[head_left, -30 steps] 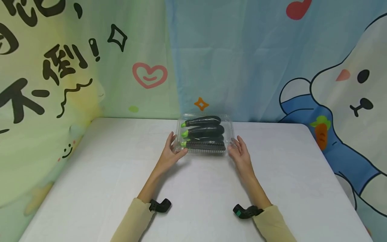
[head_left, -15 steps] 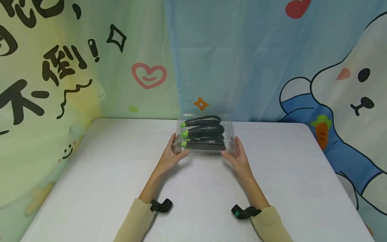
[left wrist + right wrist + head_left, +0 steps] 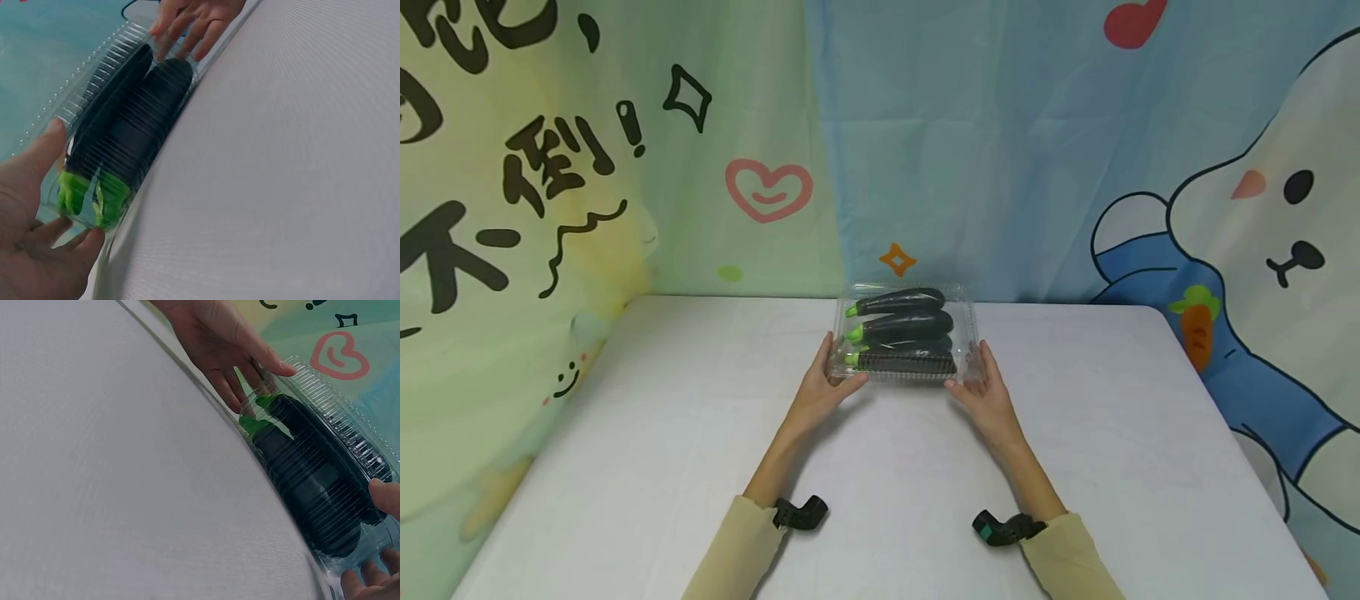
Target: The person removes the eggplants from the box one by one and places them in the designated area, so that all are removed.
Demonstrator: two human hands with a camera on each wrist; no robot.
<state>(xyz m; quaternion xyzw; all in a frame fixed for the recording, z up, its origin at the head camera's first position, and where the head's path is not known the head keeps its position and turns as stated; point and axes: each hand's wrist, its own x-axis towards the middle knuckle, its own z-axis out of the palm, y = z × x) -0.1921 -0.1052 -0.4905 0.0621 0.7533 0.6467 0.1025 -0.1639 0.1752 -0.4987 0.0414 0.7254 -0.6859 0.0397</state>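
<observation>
A clear plastic clamshell box [image 3: 966, 321] lies near the far edge of the table, between both hands. Inside it are several glossy, very dark eggplants [image 3: 902, 323] with bright green stem ends pointing left. My left hand [image 3: 820, 396] grips the box's left end, thumb at the near edge and fingers along the side; the left wrist view shows that thumb [image 3: 47, 147] on the ribbed upper edge. At the opposite end my right hand [image 3: 988, 404] holds the box the same way, its thumb [image 3: 384, 494] over the ribbed edge and fingertips low at the end wall.
White cloth covers the table [image 3: 895, 500]. Just behind its far edge hangs a printed curtain [image 3: 970, 167] with a heart, lettering and a white cartoon animal. Each wrist wears a black camera [image 3: 801, 512] just above a beige sleeve [image 3: 730, 550].
My right thumb has moved from the box's right side round to its near edge, and that hand now grips the end. The left hand and the box stay nearly in place.
</observation>
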